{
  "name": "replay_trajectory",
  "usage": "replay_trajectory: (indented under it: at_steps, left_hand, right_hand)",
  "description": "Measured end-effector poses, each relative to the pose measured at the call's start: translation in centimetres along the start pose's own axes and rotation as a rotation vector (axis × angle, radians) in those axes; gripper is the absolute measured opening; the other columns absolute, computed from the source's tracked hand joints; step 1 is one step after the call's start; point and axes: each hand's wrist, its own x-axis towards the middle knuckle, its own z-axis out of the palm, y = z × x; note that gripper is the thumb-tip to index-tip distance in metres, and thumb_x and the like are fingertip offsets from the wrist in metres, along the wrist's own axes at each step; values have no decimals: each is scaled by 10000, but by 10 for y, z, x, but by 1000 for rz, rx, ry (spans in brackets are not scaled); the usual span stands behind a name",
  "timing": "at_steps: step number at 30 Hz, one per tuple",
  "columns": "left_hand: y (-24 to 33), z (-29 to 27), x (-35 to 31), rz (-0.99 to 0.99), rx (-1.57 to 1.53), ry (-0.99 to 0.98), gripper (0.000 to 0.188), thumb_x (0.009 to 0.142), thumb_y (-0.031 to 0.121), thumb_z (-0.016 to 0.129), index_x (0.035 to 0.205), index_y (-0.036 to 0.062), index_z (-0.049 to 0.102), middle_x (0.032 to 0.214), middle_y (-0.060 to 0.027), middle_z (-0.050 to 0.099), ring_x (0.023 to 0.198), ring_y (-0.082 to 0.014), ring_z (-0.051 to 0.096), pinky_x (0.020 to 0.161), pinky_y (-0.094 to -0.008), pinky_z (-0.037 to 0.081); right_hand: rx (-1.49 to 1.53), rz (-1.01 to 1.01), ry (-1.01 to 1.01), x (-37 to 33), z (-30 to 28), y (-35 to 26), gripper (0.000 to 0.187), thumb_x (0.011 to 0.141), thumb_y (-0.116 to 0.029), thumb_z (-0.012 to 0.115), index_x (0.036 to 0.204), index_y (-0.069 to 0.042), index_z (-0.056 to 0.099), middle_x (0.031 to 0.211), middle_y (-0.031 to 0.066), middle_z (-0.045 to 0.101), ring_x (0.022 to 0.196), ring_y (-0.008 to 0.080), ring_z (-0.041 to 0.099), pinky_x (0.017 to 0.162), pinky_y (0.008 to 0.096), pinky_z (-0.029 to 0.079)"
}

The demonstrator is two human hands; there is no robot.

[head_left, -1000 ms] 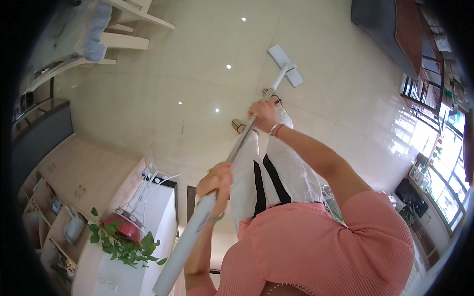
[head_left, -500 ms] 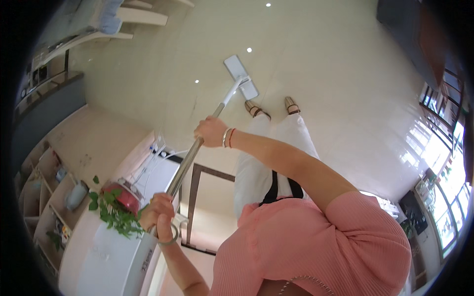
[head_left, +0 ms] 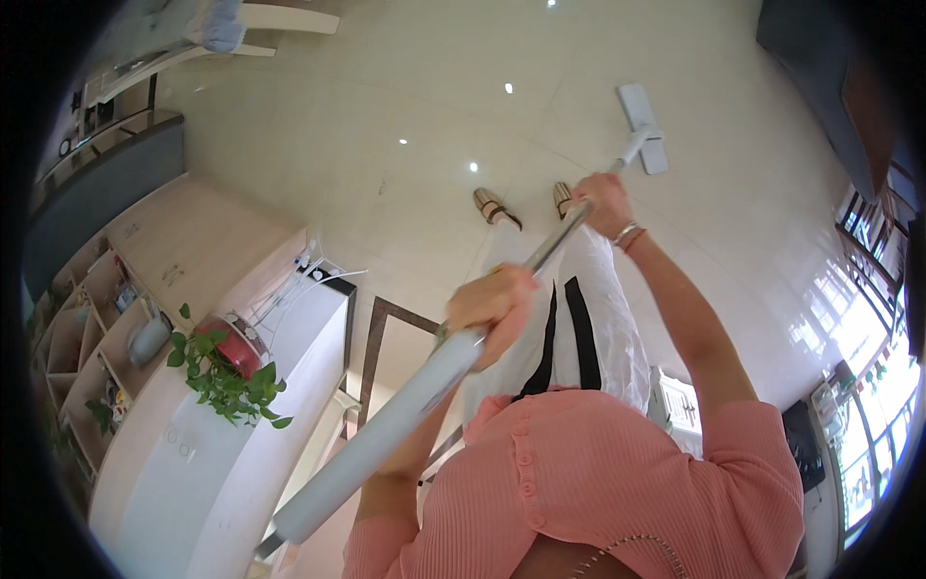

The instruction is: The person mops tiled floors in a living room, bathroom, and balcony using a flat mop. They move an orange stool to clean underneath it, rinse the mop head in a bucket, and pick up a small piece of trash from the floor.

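A flat mop with a slim rectangular pale head (head_left: 637, 108) touches the tiled floor ahead and to the right of my feet. Its metal pole (head_left: 559, 241) slants back toward my lower left and ends in a thick pale grey sleeve (head_left: 376, 439). My right hand (head_left: 606, 205) is closed round the pole near the mop head, a bracelet on its wrist. Lower down, my left hand (head_left: 492, 307) wraps the pole at the top of the sleeve, slightly blurred. My left forearm is partly hidden behind the sleeve.
To the left stands a white cabinet (head_left: 193, 482) with a leafy plant (head_left: 236, 391) in a red pot and white cables (head_left: 318, 275). Shelves (head_left: 87, 357) hold small items beyond it. Pale furniture legs (head_left: 289, 17) reach in at top left; dark furniture (head_left: 820, 87) stands at far right.
The mop head has swept from in front of my left foot to the right. Both hands moved right with the pole, and its thick sleeve end has come into view.
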Motion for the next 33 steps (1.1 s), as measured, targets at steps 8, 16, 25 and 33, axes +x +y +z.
replay_trajectory:
  at_steps: [8, 16, 25, 33]
  left_hand:
    - [-94, 109, -23, -29, -200, -55, 385, 753, -156, 596, 596, 74, 330, 538, -17, 350, 483, -174, 371, 753, -376, 490]
    - [-46, -5, -100, -187, -320, -210, 359, 744, -151, 600, 603, 62, 347, 570, -7, 362, 513, -165, 380, 819, -389, 486]
    - [97, -227, -161, -303, -45, -72, 351, 812, -88, 546, 597, 64, 315, 577, 10, 376, 553, -151, 370, 835, -394, 460]
    - [189, -313, -223, -232, 339, 174, 387, 762, -128, 609, 591, 38, 305, 530, -43, 334, 486, -209, 365, 743, -356, 508]
  right_hand:
    - [-151, 404, 106, -91, -32, 100, 113, 807, -164, 637, 718, -118, 584, 765, 43, 597, 933, 250, 586, 837, 408, 430]
    - [-139, 284, 179, -114, 87, 21, 92, 749, -91, 634, 694, -122, 567, 722, 69, 585, 801, 309, 590, 684, 427, 492]
    - [250, 45, 293, -10, 236, -222, 130, 750, -72, 685, 701, -43, 568, 738, 121, 589, 729, 355, 563, 648, 429, 464]
    - [415, -241, 121, 72, 323, -374, 210, 772, -13, 626, 645, -37, 461, 627, 136, 500, 642, 354, 474, 625, 422, 418]
